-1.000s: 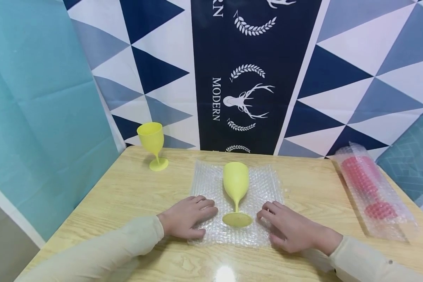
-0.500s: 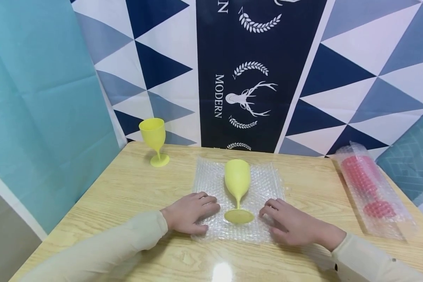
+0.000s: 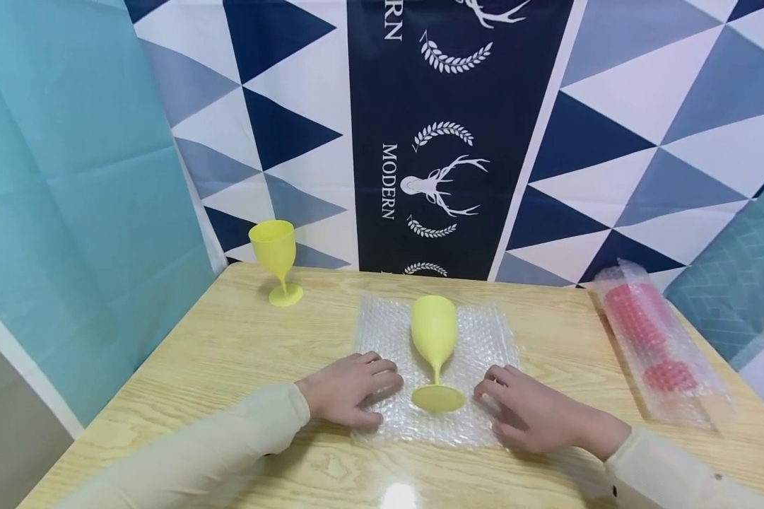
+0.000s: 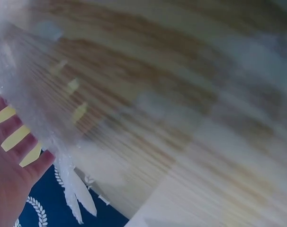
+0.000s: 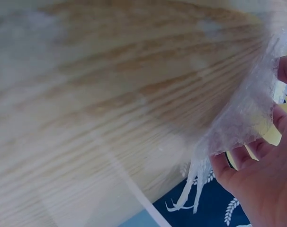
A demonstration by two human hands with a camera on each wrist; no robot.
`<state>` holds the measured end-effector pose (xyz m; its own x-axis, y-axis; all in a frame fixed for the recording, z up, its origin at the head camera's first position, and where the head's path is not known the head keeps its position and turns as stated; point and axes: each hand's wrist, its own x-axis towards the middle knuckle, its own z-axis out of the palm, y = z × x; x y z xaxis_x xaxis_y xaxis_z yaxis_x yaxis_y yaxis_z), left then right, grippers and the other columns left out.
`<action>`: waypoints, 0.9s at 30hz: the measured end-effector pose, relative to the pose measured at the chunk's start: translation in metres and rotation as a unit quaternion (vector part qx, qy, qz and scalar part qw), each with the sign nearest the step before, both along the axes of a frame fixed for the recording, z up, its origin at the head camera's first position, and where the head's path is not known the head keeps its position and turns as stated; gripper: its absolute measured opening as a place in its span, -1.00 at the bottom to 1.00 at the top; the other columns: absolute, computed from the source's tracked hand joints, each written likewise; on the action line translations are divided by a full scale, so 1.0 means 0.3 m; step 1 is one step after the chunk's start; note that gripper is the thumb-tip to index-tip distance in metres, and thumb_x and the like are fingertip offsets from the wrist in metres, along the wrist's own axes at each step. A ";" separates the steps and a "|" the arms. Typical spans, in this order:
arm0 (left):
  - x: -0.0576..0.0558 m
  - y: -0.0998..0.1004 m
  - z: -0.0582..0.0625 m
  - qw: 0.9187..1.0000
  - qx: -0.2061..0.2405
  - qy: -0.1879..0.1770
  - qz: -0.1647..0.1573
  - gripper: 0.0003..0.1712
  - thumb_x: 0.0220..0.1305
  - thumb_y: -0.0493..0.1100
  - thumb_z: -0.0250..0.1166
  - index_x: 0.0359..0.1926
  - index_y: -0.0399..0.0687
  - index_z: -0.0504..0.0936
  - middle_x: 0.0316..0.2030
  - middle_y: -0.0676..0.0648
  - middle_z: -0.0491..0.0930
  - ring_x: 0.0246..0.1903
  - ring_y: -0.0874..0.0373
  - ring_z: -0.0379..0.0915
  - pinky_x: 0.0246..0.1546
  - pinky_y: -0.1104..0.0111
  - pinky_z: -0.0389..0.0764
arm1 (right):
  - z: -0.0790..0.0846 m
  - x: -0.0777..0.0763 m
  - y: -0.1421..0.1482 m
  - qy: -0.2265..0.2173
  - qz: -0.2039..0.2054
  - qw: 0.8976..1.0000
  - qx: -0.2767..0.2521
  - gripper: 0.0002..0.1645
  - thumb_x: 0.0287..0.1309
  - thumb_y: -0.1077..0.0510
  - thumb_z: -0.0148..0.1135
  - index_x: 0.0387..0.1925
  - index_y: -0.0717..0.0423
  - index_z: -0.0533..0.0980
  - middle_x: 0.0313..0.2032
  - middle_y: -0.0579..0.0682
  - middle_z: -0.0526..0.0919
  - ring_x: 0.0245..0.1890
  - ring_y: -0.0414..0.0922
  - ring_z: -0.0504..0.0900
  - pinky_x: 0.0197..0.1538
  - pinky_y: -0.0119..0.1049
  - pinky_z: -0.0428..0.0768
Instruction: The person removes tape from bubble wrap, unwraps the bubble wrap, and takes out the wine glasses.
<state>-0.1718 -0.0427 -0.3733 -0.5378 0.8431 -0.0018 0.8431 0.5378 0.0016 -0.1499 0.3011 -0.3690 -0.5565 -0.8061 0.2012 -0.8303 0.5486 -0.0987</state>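
A yellow plastic goblet (image 3: 434, 332) lies on its side on a sheet of bubble wrap (image 3: 388, 325), its round foot toward me. My left hand (image 3: 353, 392) rests on the left edge of the wrap, fingers spread and relaxed, apart from the goblet. On the right edge lies my right hand (image 3: 534, 410), its fingers loosely bent and also apart from the goblet. In the left wrist view the fingers of the left hand (image 4: 15, 156) touch the wrap's edge. The right wrist view has the right hand (image 5: 262, 165) against the wrap (image 5: 243, 118) too.
A second yellow goblet (image 3: 275, 251) stands upright at the back left of the wooden table (image 3: 229, 339). Toward the right edge lies a pink goblet (image 3: 649, 332) rolled in bubble wrap. Patterned cloth (image 3: 432, 106) hangs right behind the table.
The head view has shifted slightly. Both hands stay at the two sides of the bubble wrap, and the goblet lies as before between them.
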 end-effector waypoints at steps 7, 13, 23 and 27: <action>-0.005 0.017 0.001 1.000 -0.007 -0.001 -0.003 -0.28 0.11 0.27 0.10 0.29 0.16 0.35 0.24 0.01 0.43 0.21 0.14 0.34 0.25 0.29 0.43 | -0.013 0.007 0.014 -0.003 -0.015 1.000 0.002 -0.47 -0.07 0.08 0.38 0.00 -0.17 0.45 -0.14 -0.26 0.40 -0.18 -0.39 0.32 -0.17 -0.38 0.51; -0.006 0.015 -0.001 1.000 -0.008 -0.010 0.006 -0.28 0.11 0.26 0.13 0.29 0.17 0.35 0.26 0.01 0.42 0.23 0.13 0.33 0.27 0.27 0.41 | -0.008 0.012 0.011 -0.015 -0.015 1.000 0.007 -0.48 -0.04 0.08 0.37 0.01 -0.18 0.43 -0.09 -0.21 0.40 -0.14 -0.33 0.33 -0.18 -0.34 0.51; -0.002 -0.004 0.005 1.000 0.005 -0.022 0.012 -0.30 0.09 0.23 0.14 0.27 0.18 0.36 0.25 0.03 0.42 0.23 0.14 0.32 0.28 0.27 0.40 | 0.008 0.005 -0.007 -0.019 0.002 1.000 0.002 -0.46 -0.06 0.10 0.37 0.02 -0.17 0.42 -0.08 -0.20 0.39 -0.15 -0.34 0.31 -0.20 -0.38 0.48; -0.005 -0.004 0.013 1.000 -0.002 -0.023 0.010 -0.30 0.09 0.24 0.15 0.27 0.16 0.37 0.25 0.01 0.42 0.22 0.12 0.34 0.27 0.26 0.41 | 0.010 0.001 -0.010 -0.029 -0.001 1.000 0.007 -0.46 -0.05 0.09 0.37 0.02 -0.17 0.42 -0.09 -0.21 0.40 -0.16 -0.34 0.30 -0.20 -0.39 0.46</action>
